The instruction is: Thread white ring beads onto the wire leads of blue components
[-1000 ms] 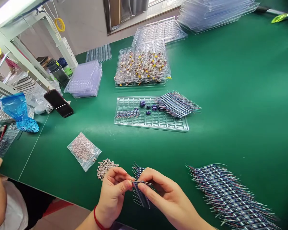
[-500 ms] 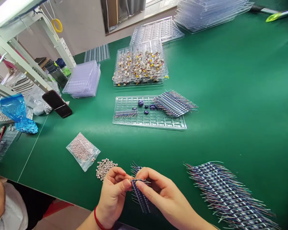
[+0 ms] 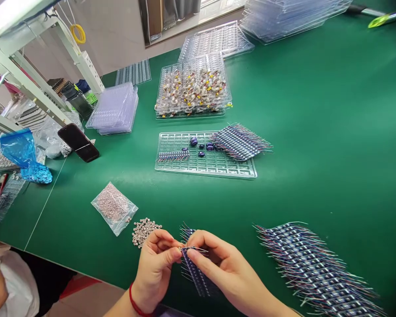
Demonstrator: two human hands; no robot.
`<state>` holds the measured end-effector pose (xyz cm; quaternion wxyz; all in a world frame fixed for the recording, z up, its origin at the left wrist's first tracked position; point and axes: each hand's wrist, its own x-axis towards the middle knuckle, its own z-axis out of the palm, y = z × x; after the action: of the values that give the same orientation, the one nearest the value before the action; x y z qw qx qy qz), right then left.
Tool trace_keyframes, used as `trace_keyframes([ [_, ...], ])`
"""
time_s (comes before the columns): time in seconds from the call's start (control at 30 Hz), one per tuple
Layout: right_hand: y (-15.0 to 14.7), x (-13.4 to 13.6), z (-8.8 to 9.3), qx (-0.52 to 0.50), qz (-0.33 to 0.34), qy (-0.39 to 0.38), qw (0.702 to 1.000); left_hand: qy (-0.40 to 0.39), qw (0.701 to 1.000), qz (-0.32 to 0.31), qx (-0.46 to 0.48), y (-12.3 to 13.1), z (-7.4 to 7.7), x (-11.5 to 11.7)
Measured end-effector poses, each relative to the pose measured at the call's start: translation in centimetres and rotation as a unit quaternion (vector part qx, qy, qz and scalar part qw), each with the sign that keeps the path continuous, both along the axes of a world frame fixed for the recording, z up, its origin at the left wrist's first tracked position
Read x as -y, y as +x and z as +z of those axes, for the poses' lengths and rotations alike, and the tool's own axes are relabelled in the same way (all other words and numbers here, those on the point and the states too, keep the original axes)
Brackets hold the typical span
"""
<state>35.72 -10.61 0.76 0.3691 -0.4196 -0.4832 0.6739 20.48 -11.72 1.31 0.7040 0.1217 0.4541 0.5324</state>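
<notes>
In the head view, my right hand (image 3: 218, 264) pinches a strip of small dark circuit boards with thin wires (image 3: 196, 275) between thumb and forefinger. The strip hangs down below my fingers, and loose wire ends stick out to the right. My left hand (image 3: 158, 264), with a red cord at the wrist, has its thumb and forefinger pressed together against the strip's upper left end. What lies between those fingertips is too small to make out. Just left of that hand is a pile of small round pinkish parts (image 3: 144, 232).
A clear bag of similar parts (image 3: 114, 207) lies left of the pile. More wired board strips (image 3: 317, 268) lie at right. Ahead is a clear tray (image 3: 185, 169) with dark blue pieces, behind it a loaded tray (image 3: 193, 94). A phone (image 3: 79, 141) leans at left, near a person's sleeve (image 3: 18, 277).
The other person's forearm and hand at the left edge have dropped away from the table. My two hands hold almost the same pose around the strip.
</notes>
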Motion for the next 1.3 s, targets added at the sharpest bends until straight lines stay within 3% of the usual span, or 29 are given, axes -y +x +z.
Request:
trace_keyframes([
  [0.5, -0.11, -0.22, 0.62, 0.002, -0.012, 0.007, 1.0, 0.008, 1.0, -0.001, -0.02, 0.07, 0.05, 0.04],
  [1.3, -0.69, 0.58, -0.2, -0.006, -0.054, 0.069, 0.996, 0.013, 0.998, 0.044, -0.044, 0.44, -0.23, 0.72],
])
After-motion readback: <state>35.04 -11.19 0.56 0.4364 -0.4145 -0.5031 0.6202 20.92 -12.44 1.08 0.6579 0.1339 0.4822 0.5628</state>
